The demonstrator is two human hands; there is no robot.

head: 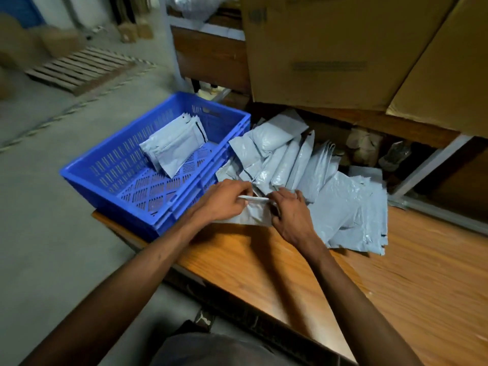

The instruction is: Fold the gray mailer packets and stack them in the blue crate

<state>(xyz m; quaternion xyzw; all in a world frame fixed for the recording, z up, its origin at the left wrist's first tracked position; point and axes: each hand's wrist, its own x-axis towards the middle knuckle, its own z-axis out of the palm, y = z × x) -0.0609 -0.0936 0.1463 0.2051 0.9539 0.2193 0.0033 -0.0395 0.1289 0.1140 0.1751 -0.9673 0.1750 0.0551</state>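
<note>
- Nearest, the wooden tabletop (356, 273) runs out from the person, and both forearms reach forward over it to meet just beside the crate's near right corner.
- The left hand (224, 200) and right hand (291, 212) face each other, each with fingers curled onto one gray mailer packet (250, 216). Between them they pinch its raised top edge, which reads as a thin pale strip running left to right, so the packet's long fold line lies across the body rather than away from it.
- The step in hand looks like the fold itself, not yet pressed flat.
- Just left of the hands sits the blue crate (111, 191), touching or nearly touching the packet's left side. The left hand is the nearer one to it — the drop would go leftward and a little away.
- Inside the crate, toward its far right side, lie the folded packets (174, 143), a small overlapping stack leaning on the far wall.
- Right of and beyond the hands, the pile of unfolded mailers (317, 175) fans across the table — closer to the right hand.
- Farthest, cardboard boxes (330, 48) stand above the pile.
</note>
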